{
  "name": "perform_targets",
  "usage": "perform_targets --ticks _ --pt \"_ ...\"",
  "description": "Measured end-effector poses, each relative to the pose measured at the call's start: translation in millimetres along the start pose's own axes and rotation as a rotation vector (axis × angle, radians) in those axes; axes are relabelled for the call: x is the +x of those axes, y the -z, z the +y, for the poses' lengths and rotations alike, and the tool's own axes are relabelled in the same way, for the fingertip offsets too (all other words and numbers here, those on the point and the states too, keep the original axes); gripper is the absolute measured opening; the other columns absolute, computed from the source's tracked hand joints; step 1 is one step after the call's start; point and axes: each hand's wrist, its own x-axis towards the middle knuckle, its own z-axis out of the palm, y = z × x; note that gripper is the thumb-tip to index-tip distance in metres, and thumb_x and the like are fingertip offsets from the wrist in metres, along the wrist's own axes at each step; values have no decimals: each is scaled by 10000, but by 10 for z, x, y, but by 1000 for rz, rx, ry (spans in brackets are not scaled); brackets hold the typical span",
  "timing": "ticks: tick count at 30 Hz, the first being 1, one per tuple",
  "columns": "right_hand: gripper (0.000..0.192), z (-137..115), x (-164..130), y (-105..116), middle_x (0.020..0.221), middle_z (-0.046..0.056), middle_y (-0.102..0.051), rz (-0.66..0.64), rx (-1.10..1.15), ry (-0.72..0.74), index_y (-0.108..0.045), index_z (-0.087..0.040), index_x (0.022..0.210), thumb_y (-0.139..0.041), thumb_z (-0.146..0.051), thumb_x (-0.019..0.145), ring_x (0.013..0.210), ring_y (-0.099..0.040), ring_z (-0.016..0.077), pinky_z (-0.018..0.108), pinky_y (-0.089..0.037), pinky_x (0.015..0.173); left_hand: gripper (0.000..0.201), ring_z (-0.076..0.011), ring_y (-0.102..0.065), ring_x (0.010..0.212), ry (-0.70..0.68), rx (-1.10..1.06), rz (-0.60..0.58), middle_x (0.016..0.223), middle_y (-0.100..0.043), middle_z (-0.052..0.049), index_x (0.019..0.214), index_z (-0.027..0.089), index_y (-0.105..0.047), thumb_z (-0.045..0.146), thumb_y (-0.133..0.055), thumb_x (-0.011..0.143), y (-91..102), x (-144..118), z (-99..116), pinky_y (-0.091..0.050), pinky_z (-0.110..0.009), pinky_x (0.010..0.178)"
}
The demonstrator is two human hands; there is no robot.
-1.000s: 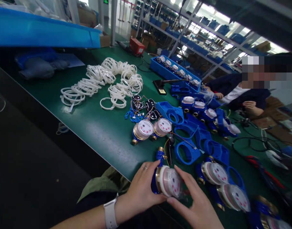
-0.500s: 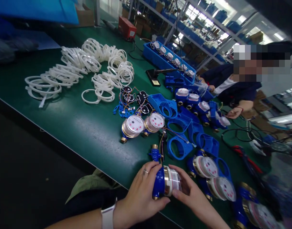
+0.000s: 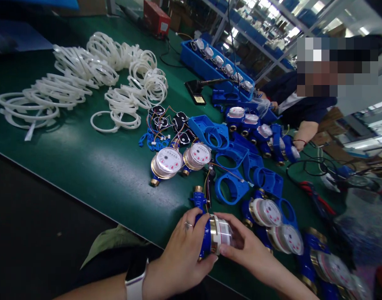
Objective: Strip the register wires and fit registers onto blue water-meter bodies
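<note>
From my remote seat, I have the held meter in front of me above the near side of the green table, tipped so its dial end points right. My left hand is wrapped around its blue body; my right hand pinches the clear dial end beside the white ring, though I can't see all of those fingertips.

I judge the smooth dial cover the likeliest trouble: a weak pinch could let it slip, and uneven pressure could leave the ring crooked. If my left grip loosened, the brass-ended body might swing or drop, since the table edge runs close to the held meter. The wired black part lies just beyond the meter's pipe end, so a careless turn could catch its leads.

To the right of the held meter, ringed meters crowd my right forearm's path. Beyond it sit blue housings, and beyond and left of it, two more meters. The pile of loose white rings lies farther off that way. Well beyond, to its right, a co-worker's hand is at another meter.
</note>
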Motion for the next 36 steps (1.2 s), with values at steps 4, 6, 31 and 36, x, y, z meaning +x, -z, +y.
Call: perform_targets --ticks 4,6,31,36 --pt "734 0 -4 -53 1232 127 -529 50 -28 24 -386 -194 1284 -751 -474 713 1073 -557 241 364 -471 897 746 -319 -372 1282 3 7 21 1385 -308 -178 1354 157 -331 248 -676 700 10 1 -37 -378 -508 1063" --pt "745 -12 -2 -86 1203 122 -549 123 -142 37 -427 -182 1280 -755 -492 686 1040 -565 257 370 -486 850 772 -311 -381 1278 -13 9 55 1383 -326 -176 1356 158 -320 250 -693 687 29 -9 -72 -385 -501 1059" --pt "468 -1220 796 10 846 21 -670 77 -758 593 -720 -166 910 -433 -536 923 775 -603 180 255 -384 630 930 -291 -439 1285 -57 -489 173 1495 -288 -127 1461 252 -211 293 -761 712 748 275 90 -458 -423 1013" --pt "482 -1161 867 174 1004 45 -663 32 -740 606 -706 -160 964 -435 -557 922 932 -601 227 280 -433 726 827 -259 -492 1233 -80 -458 227 1404 -431 -91 1444 300 -284 296 -738 752 617 349 71 -489 -412 977"
